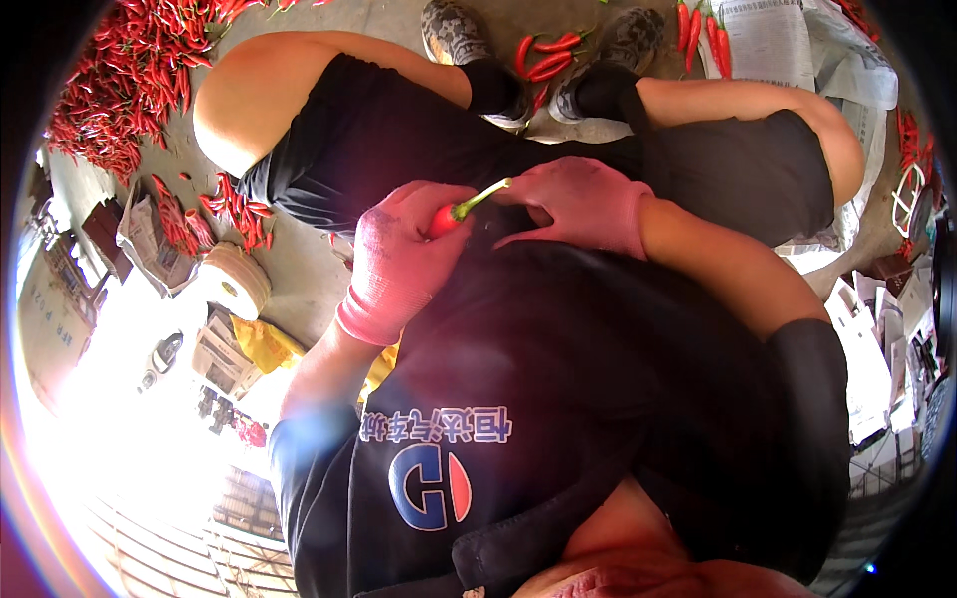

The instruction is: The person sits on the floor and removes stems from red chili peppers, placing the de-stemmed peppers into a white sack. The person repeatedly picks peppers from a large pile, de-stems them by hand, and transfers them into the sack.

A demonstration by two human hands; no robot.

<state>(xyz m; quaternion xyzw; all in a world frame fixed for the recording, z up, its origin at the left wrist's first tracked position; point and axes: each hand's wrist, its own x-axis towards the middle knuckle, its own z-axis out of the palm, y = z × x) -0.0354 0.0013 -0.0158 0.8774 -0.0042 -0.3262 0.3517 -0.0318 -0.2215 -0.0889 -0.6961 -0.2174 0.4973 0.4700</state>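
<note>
My left hand point(400, 254), in a pink knit work glove with dark smudges, holds a red chili pepper point(445, 220). The pepper's green stem point(482, 196) points up and to the right; most of its body is hidden inside the glove. Beside it is my right hand point(579, 205), gloved the same way, with thumb and fingers apart. Its fingertips are close to the stem's pale end; whether they touch it I cannot tell. Both hands are over my lap, in front of my black shirt point(598, 321).
A large heap of red chilies point(142, 75) covers the floor at upper left. Loose chilies point(553, 60) lie between my shoes. More rest by newspaper sheets point(770, 41) at upper right. At left are a small chili pile point(238, 209), a tape-like roll point(235, 280) and yellow material point(265, 344).
</note>
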